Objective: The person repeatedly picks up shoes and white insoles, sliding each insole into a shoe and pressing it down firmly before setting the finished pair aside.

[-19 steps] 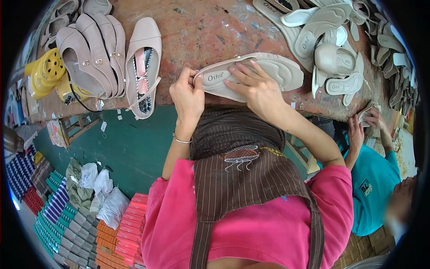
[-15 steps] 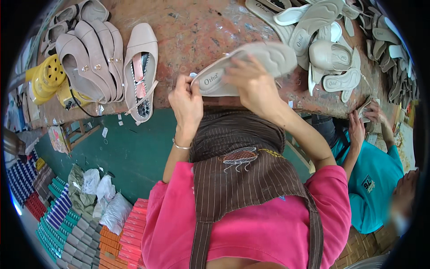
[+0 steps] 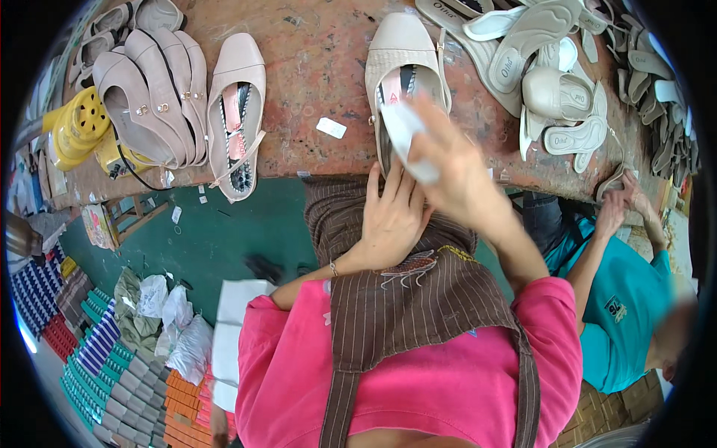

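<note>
A beige flat shoe with a woven-look upper (image 3: 403,52) lies on the table, toe away from me, its ankle strap loose along the right side. Inside it a pink strip and a dark edge show. My left hand (image 3: 392,220) is at the shoe's heel, its fingers stretched and spread against it. In my right hand (image 3: 455,160), blurred by motion, is a pale insole (image 3: 408,138), tilted over the heel half of the shoe with its whitish underside showing. A similar beige shoe (image 3: 239,75) lies to the left, also with a pink strip inside.
Several beige shoes (image 3: 157,89) stand beside a yellow clog (image 3: 86,123) at the left. Insoles (image 3: 515,60) and a closed-toe shoe (image 3: 556,93) pile up at the right. A white label (image 3: 331,128) lies mid-table. A co-worker in teal (image 3: 620,299) handles a piece at the right.
The insole, earlier held flat between both hands, is now in my right hand only, turned and tilted. The woven-look shoe now lies before me, and my left hand has moved right to its heel.
</note>
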Available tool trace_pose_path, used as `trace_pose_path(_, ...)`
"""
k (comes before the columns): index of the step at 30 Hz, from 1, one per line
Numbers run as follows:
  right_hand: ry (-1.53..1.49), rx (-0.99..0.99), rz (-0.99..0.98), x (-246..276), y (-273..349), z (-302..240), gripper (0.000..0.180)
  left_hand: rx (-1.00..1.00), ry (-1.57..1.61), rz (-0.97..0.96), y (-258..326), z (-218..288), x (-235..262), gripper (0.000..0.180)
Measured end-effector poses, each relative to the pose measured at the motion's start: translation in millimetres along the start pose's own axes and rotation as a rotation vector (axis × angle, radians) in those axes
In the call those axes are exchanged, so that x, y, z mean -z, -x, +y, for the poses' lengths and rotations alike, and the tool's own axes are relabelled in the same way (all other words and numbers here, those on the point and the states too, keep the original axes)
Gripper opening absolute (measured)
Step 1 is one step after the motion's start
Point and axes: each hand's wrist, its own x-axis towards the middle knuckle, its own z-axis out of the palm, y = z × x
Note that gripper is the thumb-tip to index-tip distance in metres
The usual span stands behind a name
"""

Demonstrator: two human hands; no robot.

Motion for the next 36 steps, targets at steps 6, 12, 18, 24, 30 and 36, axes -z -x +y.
trace_pose_path(6, 0.000, -0.173, 0.047, -53.4, 10.5, -2.1, 0.038, -0.019, -0.107, -0.215, 9.8, -3.3, -19.5, 0.064)
trace_pose_path(12, 0.138, -0.256, -0.092, -45.4, -59.2, 32.7, 0.062, 0.097, 0.008, -0.184, -1.9, 0.8, -12.9, 0.072)
trace_pose_path(18, 0.466, -0.215, 0.071, -78.9, -21.9, 7.2, 0.057, 0.023, 0.015, -0.110, 7.4, -0.4, -23.8, 0.053)
trace_pose_path(24, 0.310, -0.232, 0.082, -66.3, -67.9, 47.5, 0.026, 0.066, -0.063, -0.102, -4.3, 0.2, -16.0, 0.053)
trace_pose_path(30, 0.382, -0.047, 0.076, -77.4, -25.3, 14.4, 0.050, 0.001, -0.027, -0.080, 7.7, -4.8, -25.0, 0.052)
trace_pose_path(36, 0.700, -0.135, 0.184, -83.3, -50.8, 30.9, 0.046, 0.066, -0.037, -0.313, -2.6, -4.6, -13.1, 0.050)
